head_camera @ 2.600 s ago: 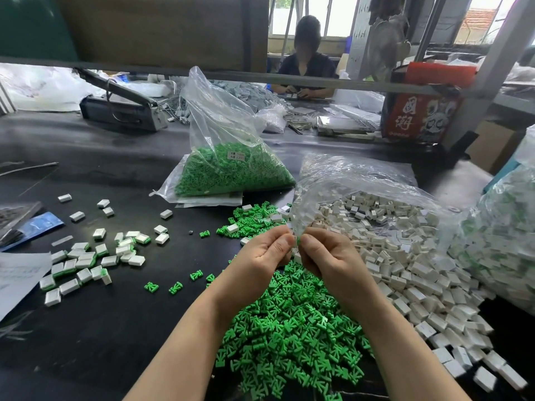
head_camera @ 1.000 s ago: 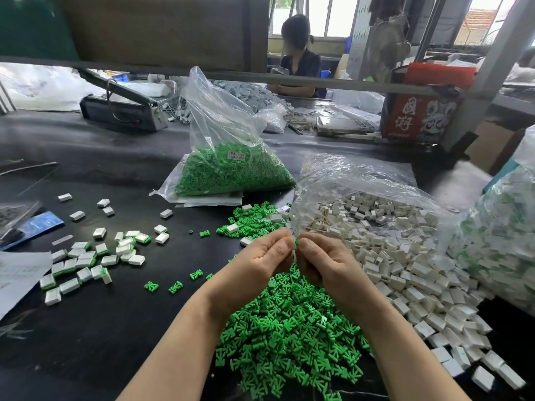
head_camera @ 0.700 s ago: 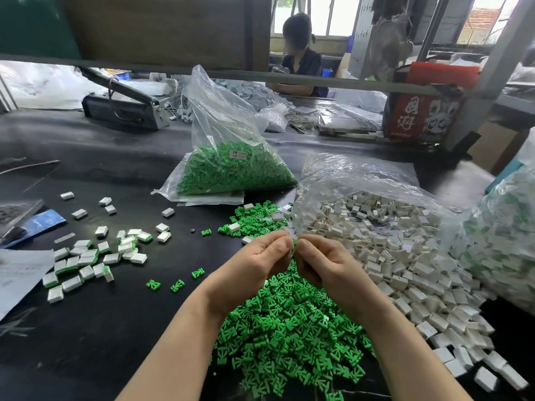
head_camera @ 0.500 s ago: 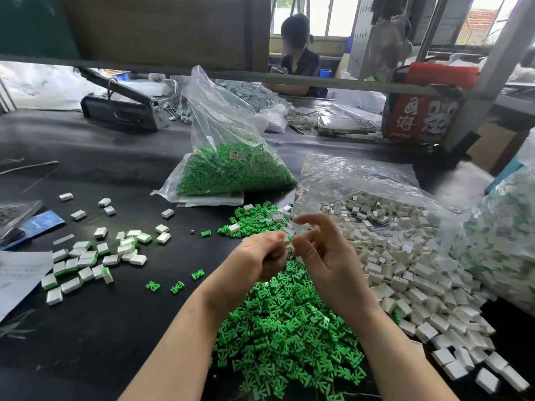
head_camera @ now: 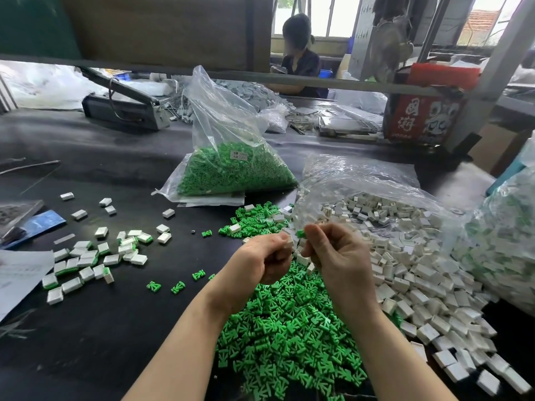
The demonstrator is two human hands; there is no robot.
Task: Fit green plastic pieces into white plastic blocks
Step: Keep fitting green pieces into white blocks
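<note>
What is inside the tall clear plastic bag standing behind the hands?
The tall clear plastic bag holds small green plastic pieces filling its bottom, plus a white label. Its upper part looks empty. Anything buried beneath the pieces is hidden.

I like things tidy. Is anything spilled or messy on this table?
Yes. White blocks have spilled out of their open bag, and loose green pieces lie heaped on the table; a few green ones strayed left.

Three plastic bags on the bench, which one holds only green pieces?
The upright bag behind the hands, with a white label; the other two hold white blocks.
</note>
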